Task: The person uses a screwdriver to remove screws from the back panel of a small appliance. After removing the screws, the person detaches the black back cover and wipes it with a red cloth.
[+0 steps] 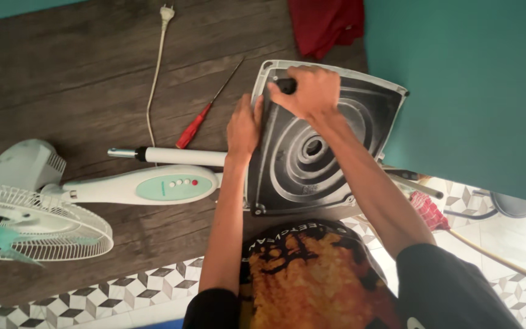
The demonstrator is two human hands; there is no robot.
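A dark wooden floor with a teal wall at the right of the frame.
In the middle, a square fan base (pixel 330 152) stands on its edge, its dark underside full of round ridges. The right hand (pixel 308 91) is closed tight on a black tool handle (pixel 285 85) at the base's top corner. The left hand (pixel 243 128) lies flat and open on the base's left edge. A red screwdriver (pixel 197 122) lies nearby.
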